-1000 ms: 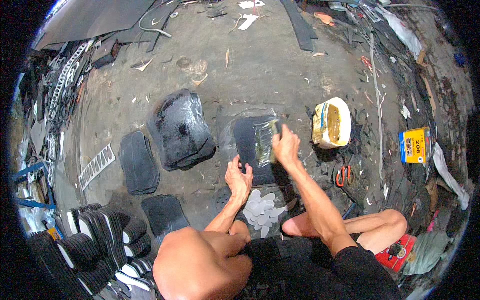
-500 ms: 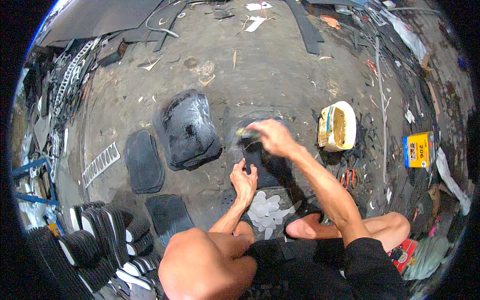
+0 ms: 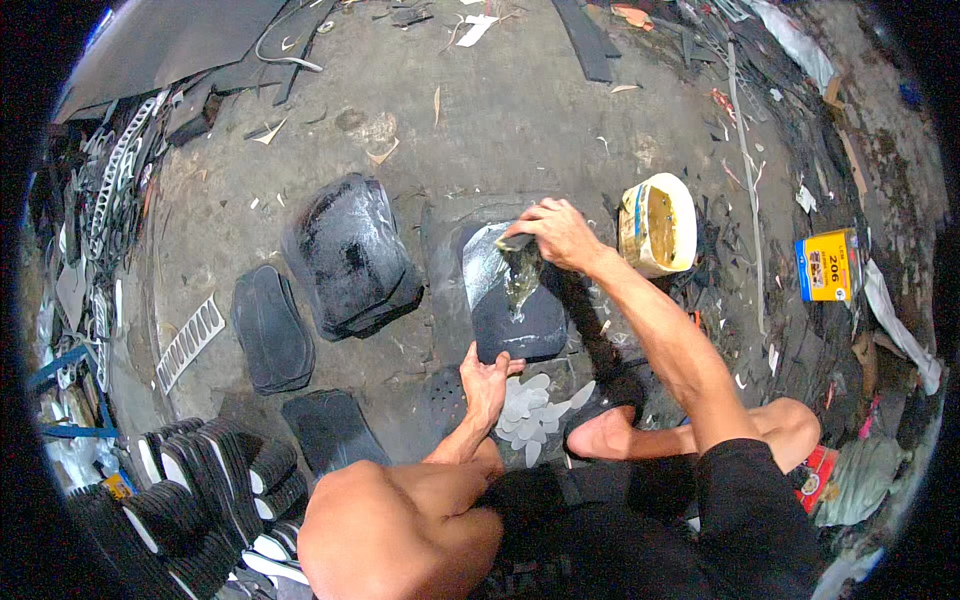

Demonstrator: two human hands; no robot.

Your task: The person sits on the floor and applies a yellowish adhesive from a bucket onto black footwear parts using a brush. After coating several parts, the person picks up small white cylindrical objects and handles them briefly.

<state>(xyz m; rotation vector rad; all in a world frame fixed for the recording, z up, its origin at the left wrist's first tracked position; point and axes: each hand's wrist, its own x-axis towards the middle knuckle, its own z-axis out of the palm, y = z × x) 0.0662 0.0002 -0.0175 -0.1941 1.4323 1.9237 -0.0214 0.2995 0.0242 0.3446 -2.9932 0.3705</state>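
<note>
A black rounded sheet (image 3: 518,325) lies in front of me, smeared with wet, shiny, yellowish glue (image 3: 522,285) and whitish at its upper left. My right hand (image 3: 562,238) is closed around a small, flat, dark applicator (image 3: 515,242) with a yellowish edge, touching the sheet's far part. Its exact kind is mostly hidden by the fingers. At the sheet's near edge, my left hand (image 3: 486,385) grips the rim between thumb and fingers. Right of the sheet stands a cut-open whitish tub (image 3: 683,230) of amber glue.
To the left lie a thick stack of glossy black sheets (image 3: 350,260) and thinner black stacks (image 3: 272,330). Pale cut-outs (image 3: 532,415) rest near my feet. Rows of soles (image 3: 205,480) fill the lower left. A yellow-blue box (image 3: 827,266) is at right.
My right hand has moved slightly right and nearer the tub, with the applicator. The glue-smeared sheet now shows plainly between my hands. My left hand has shifted down to its near edge.
</note>
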